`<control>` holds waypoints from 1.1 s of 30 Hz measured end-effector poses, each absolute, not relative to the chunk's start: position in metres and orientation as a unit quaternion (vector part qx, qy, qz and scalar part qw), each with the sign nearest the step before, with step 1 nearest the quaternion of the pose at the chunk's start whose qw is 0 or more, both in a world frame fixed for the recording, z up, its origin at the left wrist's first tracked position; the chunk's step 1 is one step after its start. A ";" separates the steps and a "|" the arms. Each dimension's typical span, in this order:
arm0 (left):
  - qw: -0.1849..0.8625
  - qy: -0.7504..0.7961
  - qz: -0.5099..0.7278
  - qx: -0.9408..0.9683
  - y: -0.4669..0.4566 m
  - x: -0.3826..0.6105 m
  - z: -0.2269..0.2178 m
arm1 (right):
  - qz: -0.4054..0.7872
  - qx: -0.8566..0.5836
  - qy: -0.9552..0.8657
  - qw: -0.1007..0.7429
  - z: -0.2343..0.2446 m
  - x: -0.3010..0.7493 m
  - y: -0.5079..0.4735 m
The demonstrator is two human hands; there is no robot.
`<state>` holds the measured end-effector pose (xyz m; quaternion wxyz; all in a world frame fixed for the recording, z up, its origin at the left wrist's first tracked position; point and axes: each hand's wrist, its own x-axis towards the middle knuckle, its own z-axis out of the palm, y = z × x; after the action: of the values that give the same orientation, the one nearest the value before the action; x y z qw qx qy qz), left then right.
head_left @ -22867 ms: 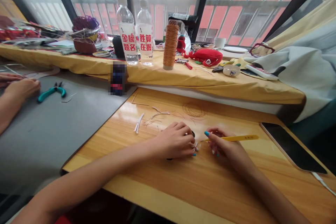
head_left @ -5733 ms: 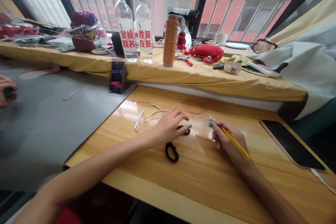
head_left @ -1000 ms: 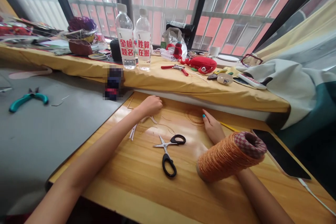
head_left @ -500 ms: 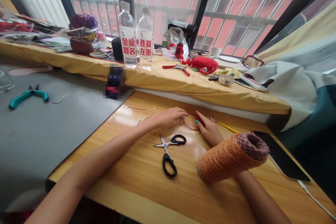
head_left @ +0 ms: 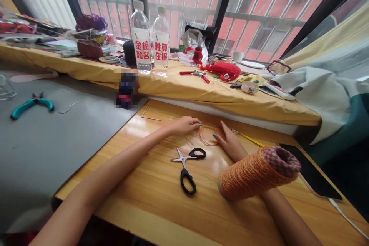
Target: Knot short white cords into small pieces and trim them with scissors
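Note:
A thin ring of orange thread (head_left: 208, 143) lies on the wooden table between my hands. My left hand (head_left: 186, 126) is at the ring's left edge, fingertips drawn together; a fine strand seems to run from them. On the ring's right side, my right hand (head_left: 231, 144) rests with thumb and forefinger apart, the thumb tip by the thread. Nearer to me lie black-handled scissors (head_left: 186, 159), blades spread. A large cone of orange yarn (head_left: 253, 175) stands tilted in the view, hiding part of my right forearm.
A tablet or phone (head_left: 311, 171) with a white cable lies at the right. Thin sticks (head_left: 151, 118) and a yellow strip (head_left: 250, 139) are near the table's back edge. Two water bottles (head_left: 142, 42) stand on the cloth-covered ledge. Teal pliers (head_left: 33, 103) lie on the grey surface.
My left hand has shifted slightly left, away from the ring's middle, its fingers more curled. My right forefinger has opened away from the thumb, and more of the ring shows.

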<state>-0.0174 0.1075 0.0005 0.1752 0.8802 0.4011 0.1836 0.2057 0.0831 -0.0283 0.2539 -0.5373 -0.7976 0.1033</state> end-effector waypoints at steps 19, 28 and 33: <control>0.027 0.424 0.134 0.895 0.105 0.031 -0.008 | 0.079 -0.462 -0.834 0.290 -0.025 0.200 0.079; 0.192 0.443 0.182 0.857 0.104 0.032 0.003 | -0.020 -0.490 -0.831 0.263 -0.014 0.195 0.070; 0.334 0.415 0.227 0.815 0.102 0.036 0.003 | -0.005 -0.529 -0.793 0.304 -0.013 0.197 0.069</control>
<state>0.0356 0.1019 0.0033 0.3340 0.8152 0.4149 0.2274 0.1973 0.0695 -0.0133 0.3038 -0.5286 -0.7927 -0.0046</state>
